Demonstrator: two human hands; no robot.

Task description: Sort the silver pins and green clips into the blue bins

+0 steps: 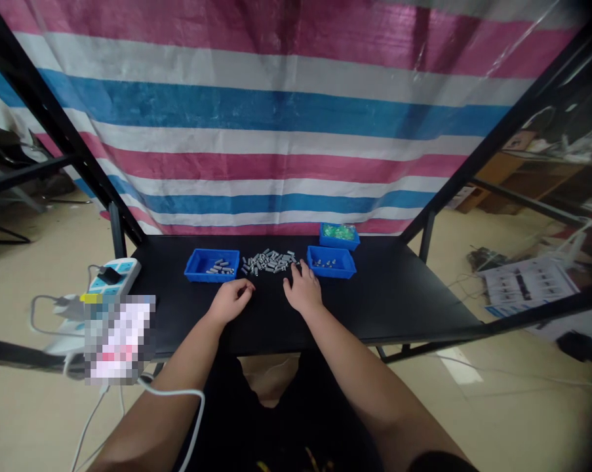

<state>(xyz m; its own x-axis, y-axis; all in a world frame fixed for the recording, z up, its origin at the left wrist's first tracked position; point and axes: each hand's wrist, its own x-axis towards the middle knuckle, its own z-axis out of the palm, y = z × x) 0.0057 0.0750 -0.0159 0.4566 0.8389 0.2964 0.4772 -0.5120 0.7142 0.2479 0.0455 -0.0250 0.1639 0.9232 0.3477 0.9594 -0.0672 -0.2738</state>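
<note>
Small silver metal cylinders [272,261] lie in a loose pile in the middle of the black tabletop. My left hand [231,300] rests at the near left side of the pile, its fingers curled in; whatever they may hold is hidden. At the pile's near right edge is my right hand [303,290], fingers spread, with the fingertips close to the outermost cylinders. A blue tray [191,265] just beyond my left hand contains several similar cylinders. Beyond my right hand, another blue tray [347,269] has a few small metal pieces in it.
Behind the right tray stands a smaller blue bin [339,244] filled with green items. A white power strip [123,275] with a plug and cables sits at the table's left edge, beside a blurred-out device [118,337]. Black frame posts and a striped sheet [276,157] enclose the table.
</note>
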